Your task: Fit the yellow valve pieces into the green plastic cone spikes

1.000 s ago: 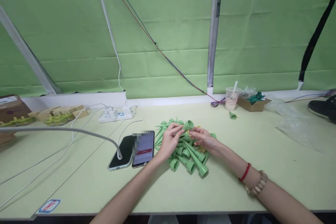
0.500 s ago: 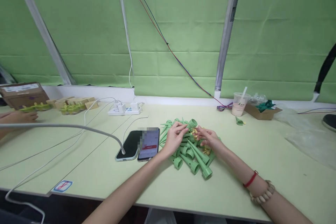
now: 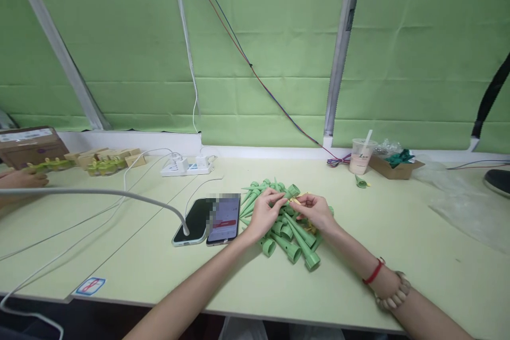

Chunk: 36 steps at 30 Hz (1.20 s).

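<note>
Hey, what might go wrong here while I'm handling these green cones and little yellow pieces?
The small yellow piece in the right hand could slip and get lost among the piled green cones.

Loosely heaped, those cones might roll against the lit phone beside them.

If knocked, the plastic cup could spill onto the lone green cone near it.

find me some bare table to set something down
Bare tabletop lies between the right forearm and plastic sheet, and between the phones, sticker and left forearm. It's crowded where green cones pile under the left hand and right hand.
</note>
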Each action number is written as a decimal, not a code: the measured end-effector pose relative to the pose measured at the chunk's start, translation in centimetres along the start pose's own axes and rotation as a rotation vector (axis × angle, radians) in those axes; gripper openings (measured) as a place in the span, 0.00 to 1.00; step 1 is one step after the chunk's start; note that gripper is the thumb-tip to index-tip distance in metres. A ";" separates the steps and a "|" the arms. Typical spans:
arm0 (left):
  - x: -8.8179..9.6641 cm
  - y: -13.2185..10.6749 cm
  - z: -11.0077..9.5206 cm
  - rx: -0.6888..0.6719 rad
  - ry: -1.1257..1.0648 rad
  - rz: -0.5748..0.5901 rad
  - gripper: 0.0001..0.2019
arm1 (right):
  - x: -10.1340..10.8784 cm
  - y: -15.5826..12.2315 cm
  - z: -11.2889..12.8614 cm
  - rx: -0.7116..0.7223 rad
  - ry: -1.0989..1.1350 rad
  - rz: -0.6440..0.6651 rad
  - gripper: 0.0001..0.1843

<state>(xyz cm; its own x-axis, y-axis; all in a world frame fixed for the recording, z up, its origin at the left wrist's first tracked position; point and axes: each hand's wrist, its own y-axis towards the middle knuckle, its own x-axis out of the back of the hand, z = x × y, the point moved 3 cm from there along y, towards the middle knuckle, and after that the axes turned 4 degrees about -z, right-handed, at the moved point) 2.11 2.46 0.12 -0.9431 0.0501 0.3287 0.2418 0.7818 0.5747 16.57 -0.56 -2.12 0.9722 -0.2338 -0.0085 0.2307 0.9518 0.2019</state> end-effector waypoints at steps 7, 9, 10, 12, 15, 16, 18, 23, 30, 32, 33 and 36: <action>-0.5 -0.1 0.6 0.094 -0.046 0.023 0.11 | 0.4 -0.4 1.4 0.498 -0.496 -0.098 0.05; -0.5 0.0 0.9 0.100 -0.064 0.011 0.11 | 0.7 0.0 1.2 0.399 -0.418 -0.093 0.07; -0.4 0.0 1.0 0.093 -0.071 0.000 0.12 | 0.8 0.2 1.0 0.323 -0.350 -0.086 0.10; -0.2 0.2 1.2 0.075 -0.084 -0.020 0.12 | 0.9 0.4 0.7 0.147 -0.194 -0.048 0.17; 0.1 0.5 1.2 0.068 -0.119 -0.009 0.12 | 0.5 0.6 0.3 -0.058 0.025 0.112 0.20; 0.2 0.6 1.1 0.069 -0.129 0.004 0.12 | 0.4 0.5 0.2 -0.095 0.090 0.166 0.19; 0.3 0.7 0.7 0.054 -0.135 0.031 0.12 | 0.1 0.5 0.0 -0.141 0.195 0.238 0.17; 0.6 0.7 -0.1 -0.037 0.000 0.017 0.10 | 0.0 0.6 -0.3 -0.022 0.145 0.121 0.14; 0.3 0.5 0.2 -0.070 0.106 -0.020 0.10 | 0.6 -0.4 1.0 0.411 -0.294 -0.161 0.11; 0.5 0.6 0.2 -0.072 0.105 -0.054 0.10 | 0.6 -0.4 1.1 0.342 -0.227 -0.142 0.13; 0.6 0.6 0.2 -0.068 0.100 -0.077 0.10 | 0.6 -0.3 1.1 0.274 -0.174 -0.117 0.15; 0.8 0.7 0.1 -0.073 0.074 -0.130 0.10 | 0.3 0.0 1.0 0.056 -0.023 -0.012 0.20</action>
<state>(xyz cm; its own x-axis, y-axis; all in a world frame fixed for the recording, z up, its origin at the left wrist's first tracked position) 1.45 3.13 0.70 -0.9489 -0.0961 0.3007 0.1375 0.7314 0.6679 16.83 -0.79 -1.15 0.9680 -0.2506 0.0112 0.2395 0.9364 0.2564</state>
